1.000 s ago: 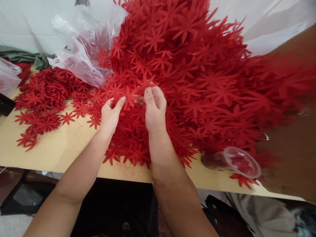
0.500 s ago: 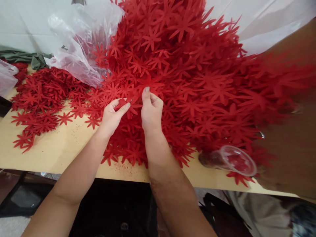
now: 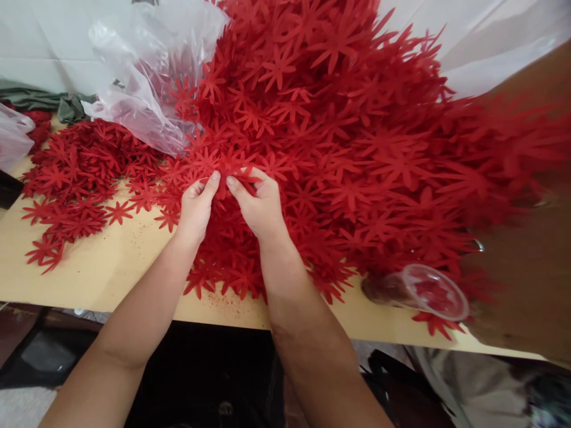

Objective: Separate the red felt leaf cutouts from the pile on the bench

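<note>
A large heap of red flower-shaped cutouts (image 3: 357, 137) with long narrow petals fills the middle of the table. Over its front left part, both hands meet at one red flower cutout (image 3: 229, 168). My left hand (image 3: 197, 202) pinches its left side between thumb and fingers. From the right, my right hand (image 3: 259, 202) grips the same cutout, thumb on top and fingers curled beneath. The thumbs are a small gap apart. Against the red heap, the held cutout's outline is hard to make out.
Left of the heap lies a smaller red pile (image 3: 84, 160) on the pale table (image 3: 134, 249). A crumpled clear plastic bag (image 3: 151, 89) stands behind. At the front right, a clear plastic cup (image 3: 419, 291) lies on its side near the table edge. A brown panel (image 3: 521, 279) borders the right.
My right hand has come down and left, close to my left hand, and its thumb now presses on the cutout. My left hand has shifted slightly left and up.
</note>
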Demonstrator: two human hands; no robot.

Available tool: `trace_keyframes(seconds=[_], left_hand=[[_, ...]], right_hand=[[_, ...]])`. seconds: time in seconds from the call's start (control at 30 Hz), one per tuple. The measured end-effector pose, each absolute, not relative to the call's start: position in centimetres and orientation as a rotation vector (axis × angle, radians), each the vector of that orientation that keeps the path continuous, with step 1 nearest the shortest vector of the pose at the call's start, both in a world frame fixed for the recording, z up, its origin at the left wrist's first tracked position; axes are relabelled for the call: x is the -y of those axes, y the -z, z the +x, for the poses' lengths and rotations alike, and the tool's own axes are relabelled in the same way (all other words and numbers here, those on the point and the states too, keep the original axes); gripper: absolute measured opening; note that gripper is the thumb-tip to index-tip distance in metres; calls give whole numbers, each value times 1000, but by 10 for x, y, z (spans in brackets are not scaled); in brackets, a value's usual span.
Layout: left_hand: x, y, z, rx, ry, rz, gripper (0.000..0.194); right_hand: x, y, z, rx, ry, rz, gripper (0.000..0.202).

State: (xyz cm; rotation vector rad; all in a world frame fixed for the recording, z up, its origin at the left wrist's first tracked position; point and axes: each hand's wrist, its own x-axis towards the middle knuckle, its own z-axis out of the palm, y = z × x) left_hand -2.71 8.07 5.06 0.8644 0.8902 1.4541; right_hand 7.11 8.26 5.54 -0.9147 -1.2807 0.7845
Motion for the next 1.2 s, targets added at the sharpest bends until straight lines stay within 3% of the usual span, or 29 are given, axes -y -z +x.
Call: trace_keyframes(seconds=[0.33,0.67,0.97,1.2], left_hand=[[-78,-54,-26,-781,-1451,909,5],[-78,-53,-25,-806,-1434,1005,12],[-77,-52,-22,-814,-1415,1060,27],[-82,-54,-28,-848,-1491,908,29]], right_hand=[[-83,-56,71,1179,-690,-964,36],[-82,-59,74,1125,-821,-848,31],[-82,-59,70,1025,-747,-951,48],[-99,-39,90,929,-651,-953,30]])
